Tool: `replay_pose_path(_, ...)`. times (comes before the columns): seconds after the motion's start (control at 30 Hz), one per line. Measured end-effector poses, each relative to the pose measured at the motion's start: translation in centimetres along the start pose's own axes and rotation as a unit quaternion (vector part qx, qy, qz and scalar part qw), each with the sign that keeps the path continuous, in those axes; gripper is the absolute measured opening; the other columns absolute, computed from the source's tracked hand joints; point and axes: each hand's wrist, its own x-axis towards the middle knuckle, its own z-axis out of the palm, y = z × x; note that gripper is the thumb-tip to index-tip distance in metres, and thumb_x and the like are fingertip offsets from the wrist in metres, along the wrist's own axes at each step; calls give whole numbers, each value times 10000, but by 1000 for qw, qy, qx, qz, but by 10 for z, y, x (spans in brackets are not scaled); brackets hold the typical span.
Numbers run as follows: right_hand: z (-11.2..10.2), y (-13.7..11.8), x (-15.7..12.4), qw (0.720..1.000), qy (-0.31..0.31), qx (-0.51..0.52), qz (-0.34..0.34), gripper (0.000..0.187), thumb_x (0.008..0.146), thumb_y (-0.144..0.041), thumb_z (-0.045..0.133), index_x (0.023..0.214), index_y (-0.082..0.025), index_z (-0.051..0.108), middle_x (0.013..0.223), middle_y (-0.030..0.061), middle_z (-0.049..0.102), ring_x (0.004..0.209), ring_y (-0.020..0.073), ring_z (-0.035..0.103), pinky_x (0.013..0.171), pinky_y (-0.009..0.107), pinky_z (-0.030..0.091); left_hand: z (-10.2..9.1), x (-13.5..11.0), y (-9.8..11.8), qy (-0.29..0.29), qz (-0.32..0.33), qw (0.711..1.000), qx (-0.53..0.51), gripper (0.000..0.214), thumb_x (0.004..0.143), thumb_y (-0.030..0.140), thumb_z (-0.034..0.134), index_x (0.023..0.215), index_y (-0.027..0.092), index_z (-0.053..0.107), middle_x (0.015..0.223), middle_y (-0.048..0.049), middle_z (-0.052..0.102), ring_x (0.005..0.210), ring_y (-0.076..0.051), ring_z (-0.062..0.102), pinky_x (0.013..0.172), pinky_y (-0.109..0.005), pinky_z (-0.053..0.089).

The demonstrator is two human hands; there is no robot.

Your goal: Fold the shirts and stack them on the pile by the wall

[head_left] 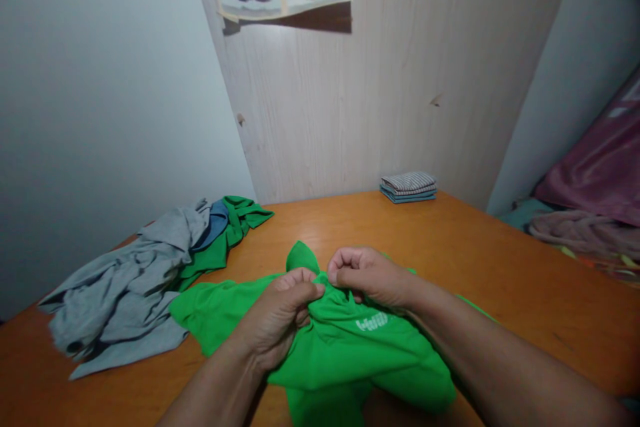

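Note:
A bright green shirt with a small white logo lies bunched on the orange wooden table in front of me. My left hand is closed in a fist, gripping a fold of the green fabric near its upper edge. My right hand is closed too, pinching the same cloth just to the right. The two hands almost touch above the shirt's middle, and a pointed flap of fabric sticks up behind them.
A heap of unfolded clothes, grey, blue and green, lies at the table's left. A small folded stack of striped cloths sits at the back against a wooden panel. Bedding lies off to the right.

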Motion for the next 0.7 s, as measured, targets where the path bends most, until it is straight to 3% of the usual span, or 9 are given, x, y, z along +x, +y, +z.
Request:
replay_pose_path(0.23, 6, 2, 0, 999, 8, -37, -19, 87, 699, -201, 655, 779, -176, 633, 599, -71, 508, 547, 76, 422, 497, 198, 300, 6, 3, -7, 76, 40, 990, 111, 225, 683, 297, 690, 717, 203, 488, 560, 85, 421, 495, -70, 324, 476, -221, 223)
replay_pose_path(0.47, 8, 2, -1, 988, 31, -145, -48, 71, 691, -180, 586, 761, -191, 585, 636, -61, 512, 590, 97, 447, 510, 211, 289, 8, 2, -8, 63, 94, 980, 161, 137, 782, 294, 632, 775, 177, 562, 627, 59, 507, 525, -76, 419, 511, -218, 309)
replay_pose_path(0.6, 7, 2, 1, 991, 45, -108, -60, 61, 714, -206, 582, 775, -196, 579, 634, -66, 493, 581, 100, 436, 510, 218, 295, 8, 1, -6, 52, 115, 984, 129, 151, 816, 301, 663, 845, 172, 590, 643, 61, 518, 533, -69, 440, 520, -203, 324)
replay_pose_path(0.7, 3, 2, 5, 984, 121, -97, -83, 53, 749, -248, 583, 761, -199, 565, 639, -62, 482, 576, 100, 420, 512, 224, 303, 7, 2, -4, 50, 109, 988, 98, 177, 846, 320, 662, 920, 167, 612, 621, 62, 522, 507, -65, 430, 498, -194, 308)
